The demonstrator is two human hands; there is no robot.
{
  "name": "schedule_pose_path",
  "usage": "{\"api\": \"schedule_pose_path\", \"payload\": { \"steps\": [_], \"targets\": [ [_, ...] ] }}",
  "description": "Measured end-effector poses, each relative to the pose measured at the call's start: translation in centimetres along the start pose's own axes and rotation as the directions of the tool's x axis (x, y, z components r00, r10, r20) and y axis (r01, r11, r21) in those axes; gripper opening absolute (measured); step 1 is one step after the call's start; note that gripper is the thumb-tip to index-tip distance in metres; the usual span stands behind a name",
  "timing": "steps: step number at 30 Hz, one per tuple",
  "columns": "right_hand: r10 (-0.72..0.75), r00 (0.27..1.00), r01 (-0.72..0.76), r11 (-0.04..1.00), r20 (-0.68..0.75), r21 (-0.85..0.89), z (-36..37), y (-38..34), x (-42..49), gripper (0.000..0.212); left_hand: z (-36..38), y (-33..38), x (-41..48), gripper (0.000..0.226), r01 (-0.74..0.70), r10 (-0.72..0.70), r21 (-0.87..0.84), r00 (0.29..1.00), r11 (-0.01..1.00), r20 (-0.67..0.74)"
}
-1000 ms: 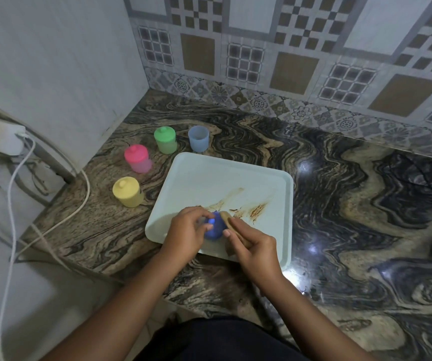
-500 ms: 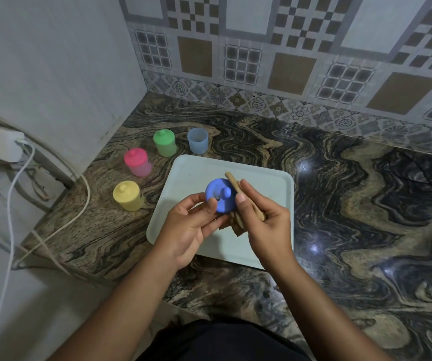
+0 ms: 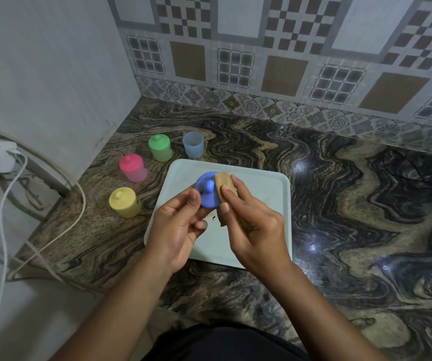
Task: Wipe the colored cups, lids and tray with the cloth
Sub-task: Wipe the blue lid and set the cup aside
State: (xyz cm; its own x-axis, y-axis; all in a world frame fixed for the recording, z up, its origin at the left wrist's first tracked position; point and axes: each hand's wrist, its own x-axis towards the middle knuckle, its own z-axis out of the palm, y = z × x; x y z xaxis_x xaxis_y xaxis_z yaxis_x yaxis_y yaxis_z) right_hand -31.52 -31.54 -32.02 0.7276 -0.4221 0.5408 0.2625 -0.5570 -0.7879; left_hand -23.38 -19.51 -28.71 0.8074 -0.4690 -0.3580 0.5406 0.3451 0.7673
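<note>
Obstacles, your left: yellow cup (image 3: pixel 125 202), pink cup (image 3: pixel 132 168), green cup (image 3: pixel 160 148) and blue cup (image 3: pixel 193 145) stood round the left and far edges of the tray (image 3: pixel 267 183), with wall (image 3: pixel 53 74) and cables (image 3: pixel 84 204) close behind. Free room: you had open bench (image 3: pixel 353 209) right of the tray.

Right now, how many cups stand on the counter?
4: the yellow cup left of the tray, the pink cup behind it, the green cup farther back, the lidless blue cup past the tray's far edge. None seems hidden.

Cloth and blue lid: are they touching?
Touching. Head view shows the right hand pressing the cloth against the blue lid at its edge, no gap visible.
</note>
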Motion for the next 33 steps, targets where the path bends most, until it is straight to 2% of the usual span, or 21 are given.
{"api": "schedule_pose_path", "payload": {
  "steps": [5, 10, 12, 14, 16, 19, 21, 24, 27, 30, 33],
  "targets": [
    [0.161, 0.987, -0.163, 0.979, 0.030, 0.123, -0.4, -0.3, 1.5, 0.030, 0.7, -0.5, -0.5, 0.032, -0.082, 0.080, 0.159, 0.997, 0.984, 0.017],
    [0.285, 0.954, -0.300, 0.927, 0.096, 0.224, -0.5, -0.5, 2.0, 0.033, 1.4, -0.8, -1.3, 0.044, -0.246, 0.202, 0.263, 0.962, 0.933, 0.184],
    [0.304, 0.943, -0.329, 0.905, 0.133, 0.269, -0.6, -0.6, 1.9, 0.036, 1.5, -0.9, -1.2, 0.053, -0.258, 0.226, 0.279, 0.964, 0.925, 0.144],
    [0.279, 0.950, -0.307, 0.915, 0.139, 0.263, -0.5, -0.7, 1.6, 0.040, 1.4, -0.8, -1.0, 0.058, -0.250, 0.247, 0.246, 0.968, 0.936, 0.047],
    [0.207, 0.973, -0.224, 0.952, 0.104, 0.209, -0.2, -0.7, 1.2, 0.041, 1.4, -0.4, -0.8, 0.057, -0.254, 0.262, 0.218, 0.965, 0.942, -0.009],
    [0.067, 0.996, -0.072, 0.994, 0.063, 0.076, 0.0, -0.6, 0.9, 0.039, 1.2, 0.0, -0.9, 0.046, -0.260, 0.266, 0.208, 0.964, 0.943, -0.001],
    [0.059, 0.996, -0.063, 0.996, 0.062, 0.062, -0.2, -0.7, 1.4, 0.035, 1.0, 0.3, -1.0, 0.045, -0.242, 0.247, 0.218, 0.969, 0.945, 0.006],
    [0.197, 0.974, -0.209, 0.972, 0.109, 0.110, -1.0, -0.9, 2.7, 0.033, 0.8, 0.2, -1.3, 0.041, -0.199, 0.194, 0.242, 0.980, 0.950, 0.044],
    [0.359, 0.904, -0.408, 0.886, 0.233, 0.219, -1.2, -1.0, 3.4, 0.033, 1.1, -0.3, -1.5, 0.037, -0.195, 0.198, 0.213, 0.980, 0.957, 0.006],
    [0.396, 0.881, -0.457, 0.854, 0.259, 0.250, -0.7, -1.2, 3.4, 0.034, 1.7, -0.4, -1.8, 0.050, -0.237, 0.237, 0.186, 0.971, 0.954, 0.025],
    [0.448, 0.875, -0.485, 0.800, 0.185, 0.354, -0.8, -1.9, 3.9, 0.029, 2.0, -0.3, -1.9, 0.065, -0.256, 0.250, 0.212, 0.967, 0.943, 0.052]
  ]
}}
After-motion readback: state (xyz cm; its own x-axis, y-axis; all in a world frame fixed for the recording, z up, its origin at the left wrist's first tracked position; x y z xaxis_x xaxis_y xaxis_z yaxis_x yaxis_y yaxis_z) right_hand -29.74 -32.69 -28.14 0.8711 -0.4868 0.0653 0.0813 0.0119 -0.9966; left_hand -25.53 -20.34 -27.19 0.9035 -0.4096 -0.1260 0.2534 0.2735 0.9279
